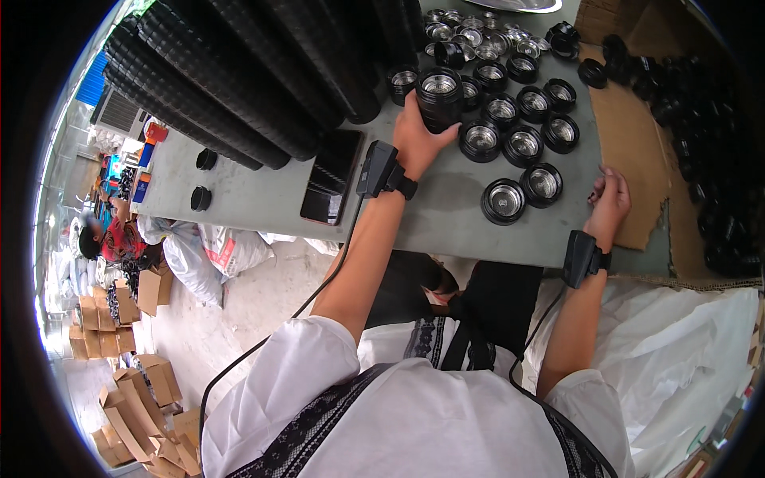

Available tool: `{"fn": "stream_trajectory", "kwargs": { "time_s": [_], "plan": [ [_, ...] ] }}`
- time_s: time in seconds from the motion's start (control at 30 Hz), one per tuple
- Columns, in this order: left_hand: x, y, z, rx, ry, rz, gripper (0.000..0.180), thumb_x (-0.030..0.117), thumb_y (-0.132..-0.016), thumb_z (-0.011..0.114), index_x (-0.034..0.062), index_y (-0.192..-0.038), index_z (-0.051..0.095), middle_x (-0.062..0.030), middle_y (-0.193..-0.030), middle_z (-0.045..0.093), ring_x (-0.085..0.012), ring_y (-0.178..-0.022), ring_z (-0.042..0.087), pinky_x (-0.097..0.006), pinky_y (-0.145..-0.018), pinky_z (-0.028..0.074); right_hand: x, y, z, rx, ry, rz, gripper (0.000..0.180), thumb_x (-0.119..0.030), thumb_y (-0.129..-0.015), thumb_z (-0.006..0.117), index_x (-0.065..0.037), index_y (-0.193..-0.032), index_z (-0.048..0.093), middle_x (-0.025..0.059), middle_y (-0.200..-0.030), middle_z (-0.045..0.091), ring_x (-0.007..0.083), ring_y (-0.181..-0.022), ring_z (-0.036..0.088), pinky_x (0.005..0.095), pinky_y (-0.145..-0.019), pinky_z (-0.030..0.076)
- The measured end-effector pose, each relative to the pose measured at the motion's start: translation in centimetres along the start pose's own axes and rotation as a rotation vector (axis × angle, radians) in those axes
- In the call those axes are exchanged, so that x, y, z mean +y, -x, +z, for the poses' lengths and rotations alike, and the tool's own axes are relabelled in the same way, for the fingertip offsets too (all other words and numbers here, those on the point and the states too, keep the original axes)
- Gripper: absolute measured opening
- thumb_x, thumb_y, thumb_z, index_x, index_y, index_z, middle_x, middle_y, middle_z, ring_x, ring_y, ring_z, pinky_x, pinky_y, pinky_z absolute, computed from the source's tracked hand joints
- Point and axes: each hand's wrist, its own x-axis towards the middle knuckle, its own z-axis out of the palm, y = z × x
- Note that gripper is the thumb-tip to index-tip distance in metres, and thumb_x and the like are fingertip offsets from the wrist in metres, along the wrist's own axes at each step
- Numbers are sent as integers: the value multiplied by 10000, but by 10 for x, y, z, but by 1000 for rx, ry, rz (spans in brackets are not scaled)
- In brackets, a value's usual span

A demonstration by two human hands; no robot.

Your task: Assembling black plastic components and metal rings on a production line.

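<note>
The right hand (610,199) is half curled just beside a cardboard flap (629,159); whether it pinches the dark bit at its fingertips, I cannot tell. Between the hands, on the grey counter (446,215), stand round black cups (503,201) with silver metal inside. Farther forward, the left hand (422,143) is wrapped around a short black stack (439,107), thumb on its right side, with silver metal showing in its top. A dark phone (333,179) lies left of that hand. Right of the right hand, a cardboard box (677,253) holds many black pieces (705,151). Beyond the left hand lie loose silver discs (472,37).
</note>
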Motion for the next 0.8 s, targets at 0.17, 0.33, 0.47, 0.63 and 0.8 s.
{"fn": "stream_trajectory", "kwargs": {
  "time_s": [0.17,0.33,0.47,0.63,0.8],
  "plan": [
    [-16,-2,1,34,-140,34,787,215,-595,805,-29,-1210,379,-214,-984,607,-380,-915,587,-426,-788,476,-7,-5,5,33,33,43,177,-159,-897,508,-19,-932,610,-39,-642,463,36,-525,392,180,-468,313],
    [-13,5,3,67,-336,-38,874,286,-591,817,-40,-1256,352,-241,-1005,593,-405,-944,569,-443,-788,463,-6,-2,4,53,89,43,175,-157,-903,492,-18,-912,599,-30,-616,453,38,-503,384,195,-442,307],
    [-6,14,0,47,-383,-126,882,324,-578,810,19,-1274,363,-208,-1060,578,-382,-1006,532,-463,-840,405,-5,5,0,4,117,63,174,-165,-916,482,-25,-886,582,-35,-599,442,34,-490,369,190,-431,292],
    [-7,19,-5,64,-287,-74,862,292,-582,796,5,-1275,372,-195,-995,598,-382,-942,545,-446,-821,423,-3,14,0,-39,131,39,165,-161,-916,492,-24,-896,581,-34,-621,465,35,-502,394,188,-447,315],
    [2,13,-11,257,-194,-30,818,218,-568,801,-3,-1243,395,-181,-979,604,-375,-907,544,-433,-790,446,-4,11,5,-76,160,34,154,-147,-905,498,-17,-926,577,-26,-636,478,38,-504,402,183,-439,318]
  ]
}}
